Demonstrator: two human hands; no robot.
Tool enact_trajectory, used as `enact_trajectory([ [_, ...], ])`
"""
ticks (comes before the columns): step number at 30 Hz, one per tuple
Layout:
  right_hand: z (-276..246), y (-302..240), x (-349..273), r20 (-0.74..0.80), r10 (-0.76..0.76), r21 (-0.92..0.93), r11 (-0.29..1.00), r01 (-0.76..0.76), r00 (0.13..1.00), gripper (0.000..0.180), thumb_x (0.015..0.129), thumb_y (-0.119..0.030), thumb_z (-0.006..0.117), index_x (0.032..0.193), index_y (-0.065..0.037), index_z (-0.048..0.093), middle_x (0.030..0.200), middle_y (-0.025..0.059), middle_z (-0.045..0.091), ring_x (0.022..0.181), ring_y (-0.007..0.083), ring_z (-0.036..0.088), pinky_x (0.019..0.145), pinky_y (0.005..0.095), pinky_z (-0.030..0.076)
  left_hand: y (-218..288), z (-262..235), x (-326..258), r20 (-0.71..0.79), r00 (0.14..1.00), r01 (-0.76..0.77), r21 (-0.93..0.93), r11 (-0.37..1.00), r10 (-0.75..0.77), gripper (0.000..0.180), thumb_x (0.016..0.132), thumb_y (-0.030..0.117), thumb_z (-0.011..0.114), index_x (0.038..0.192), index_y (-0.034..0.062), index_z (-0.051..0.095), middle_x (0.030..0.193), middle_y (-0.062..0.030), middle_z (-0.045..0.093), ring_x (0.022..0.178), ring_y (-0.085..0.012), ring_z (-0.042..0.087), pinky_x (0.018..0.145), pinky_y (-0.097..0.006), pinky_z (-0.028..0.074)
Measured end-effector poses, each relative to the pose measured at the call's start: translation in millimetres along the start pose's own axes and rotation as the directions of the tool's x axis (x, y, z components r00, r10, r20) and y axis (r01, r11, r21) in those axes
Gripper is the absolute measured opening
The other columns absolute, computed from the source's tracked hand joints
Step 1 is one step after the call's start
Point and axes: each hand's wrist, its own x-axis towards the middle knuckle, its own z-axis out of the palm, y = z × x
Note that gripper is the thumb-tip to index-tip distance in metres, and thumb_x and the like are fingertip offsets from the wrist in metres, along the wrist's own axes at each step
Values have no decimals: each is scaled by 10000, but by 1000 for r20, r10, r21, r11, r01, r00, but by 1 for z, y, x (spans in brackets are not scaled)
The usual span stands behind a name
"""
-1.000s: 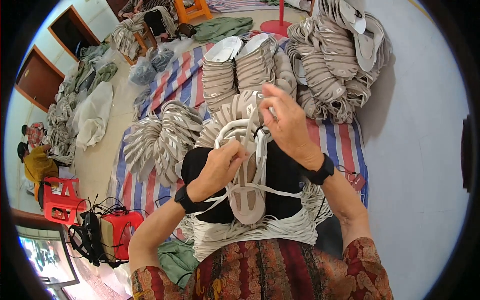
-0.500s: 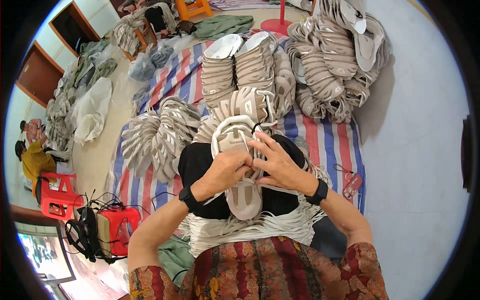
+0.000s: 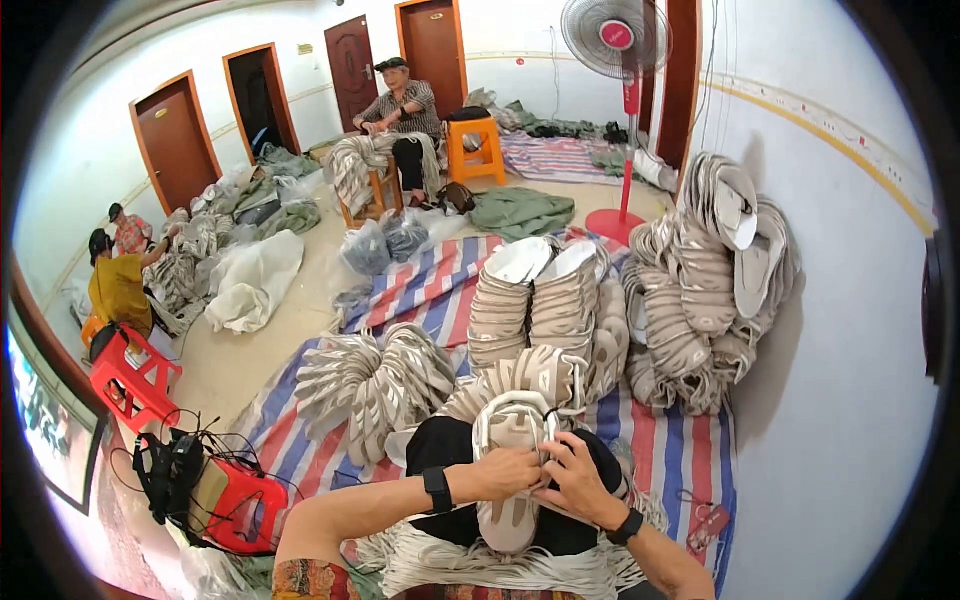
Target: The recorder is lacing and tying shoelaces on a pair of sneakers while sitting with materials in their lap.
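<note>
A beige and white shoe upper [image 3: 508, 425] rests on my lap, toe toward me, between my black-clad knees. Over its lacing area, my left hand [image 3: 506, 472] is closed in a pinch, apparently on a white shoelace. My right hand [image 3: 580, 482] is at the upper's right edge, thumb and fingers bent inward on the lace, one finger more extended. The fingertips of both hands meet and partly hide the eyelets. A thick bundle of loose white shoelaces [image 3: 450, 565] lies across my lap. Just beyond the shoe sits a row of nested uppers [image 3: 545, 375].
On the striped sheet [image 3: 290, 400] stand stacked uppers [image 3: 500, 310], a fanned pile [image 3: 375, 385] and a taller heap [image 3: 700, 290] by the right wall. A red tag-like item [image 3: 708, 525] lies at right. Left are red stools [image 3: 135, 375]; farther off, a fan [image 3: 617, 40] and seated people [image 3: 405, 105].
My view has tilted up, bringing the far room, fan and a seated person into sight. Both hands remain at the shoe's lacing area, with little visible change in their grip.
</note>
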Motion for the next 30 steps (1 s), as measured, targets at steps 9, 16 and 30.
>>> enact_trajectory([
  [9, -4, -5, 14, 25, 67, -10, 998, -67, 997, 373, 584, -196, 729, 846, 6, 558, 1153, 111, 452, 1163, 345, 319, 956, 433, 299, 8, -13, -4, -65, 997, -13, 242, 970, 30, 202, 709, 95, 561, 871, -12, 509, 849, -130, 483, 784, -246, 525, 560, -327, 472],
  [16, 33, -13, 2, -67, 221, 56, 975, -217, 973, 191, 663, -148, 691, 772, -23, 596, 1176, 107, 457, 1161, 388, 293, 960, 467, 275, -5, -37, -14, -352, 932, 146, 148, 978, -86, 146, 703, 58, 533, 841, 17, 505, 819, -134, 474, 793, -282, 519, 648, -326, 445],
  [30, -68, -26, 98, 31, 556, 912, 325, -251, 831, 211, 894, -215, 503, 987, -33, 555, 799, 8, 514, 592, 61, 525, 466, 174, 357, -19, -52, 6, -327, 677, -17, -903, 430, -659, 241, 870, 24, 444, 1110, 10, 453, 710, -83, 608, 636, -110, 579, 540, -240, 466],
])
